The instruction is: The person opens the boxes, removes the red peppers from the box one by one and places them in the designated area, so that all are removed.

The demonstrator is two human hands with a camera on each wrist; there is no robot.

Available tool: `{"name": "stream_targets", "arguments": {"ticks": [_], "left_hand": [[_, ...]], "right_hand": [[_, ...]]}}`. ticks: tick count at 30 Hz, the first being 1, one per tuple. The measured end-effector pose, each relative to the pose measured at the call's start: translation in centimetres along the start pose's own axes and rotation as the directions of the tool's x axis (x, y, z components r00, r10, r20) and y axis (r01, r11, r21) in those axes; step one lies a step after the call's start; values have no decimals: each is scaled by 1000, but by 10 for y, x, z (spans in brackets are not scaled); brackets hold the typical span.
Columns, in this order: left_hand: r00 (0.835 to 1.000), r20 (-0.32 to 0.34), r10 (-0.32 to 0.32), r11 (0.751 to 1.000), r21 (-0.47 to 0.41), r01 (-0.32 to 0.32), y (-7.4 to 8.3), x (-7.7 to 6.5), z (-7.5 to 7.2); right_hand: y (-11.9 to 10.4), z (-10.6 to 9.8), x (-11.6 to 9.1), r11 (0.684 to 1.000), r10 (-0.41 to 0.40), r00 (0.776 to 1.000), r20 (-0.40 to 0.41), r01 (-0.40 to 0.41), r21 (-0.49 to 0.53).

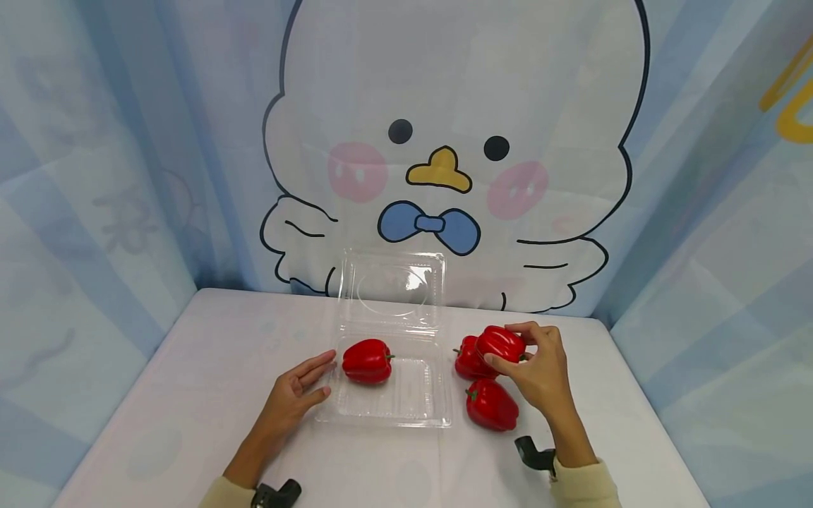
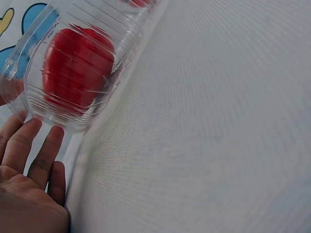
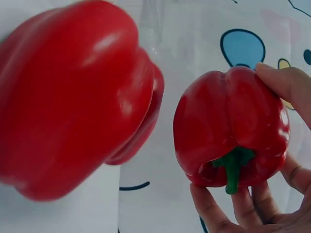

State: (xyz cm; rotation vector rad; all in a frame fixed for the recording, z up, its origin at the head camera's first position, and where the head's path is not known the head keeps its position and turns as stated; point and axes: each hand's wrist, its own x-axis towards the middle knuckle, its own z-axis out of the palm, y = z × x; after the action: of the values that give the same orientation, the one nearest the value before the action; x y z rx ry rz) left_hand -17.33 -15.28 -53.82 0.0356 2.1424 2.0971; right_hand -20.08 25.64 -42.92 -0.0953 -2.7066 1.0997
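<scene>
While your right hand (image 1: 541, 370) pinched a glossy red pepper (image 1: 500, 343), lobed and green-stemmed, your left hand (image 1: 291, 395) touched the nine o'clock edge of the clear container (image 1: 394, 406) with outstretched fingers. The held pepper was at three o'clock of the container, partly hiding a second pepper (image 1: 468, 360); a third pepper (image 1: 492, 405) lay toward six o'clock. A fourth pepper (image 1: 367, 361) sat inside, the raised lid (image 1: 390, 289) at twelve.
</scene>
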Motion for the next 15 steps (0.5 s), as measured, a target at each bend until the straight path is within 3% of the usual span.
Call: {"name": "stream_targets", "arguments": {"ticks": [15], "left_hand": [[1000, -12, -8, 1000, 22, 8, 0, 0, 1]], "right_hand": [[36, -10, 6, 998, 34, 999, -27, -36, -43]]}}
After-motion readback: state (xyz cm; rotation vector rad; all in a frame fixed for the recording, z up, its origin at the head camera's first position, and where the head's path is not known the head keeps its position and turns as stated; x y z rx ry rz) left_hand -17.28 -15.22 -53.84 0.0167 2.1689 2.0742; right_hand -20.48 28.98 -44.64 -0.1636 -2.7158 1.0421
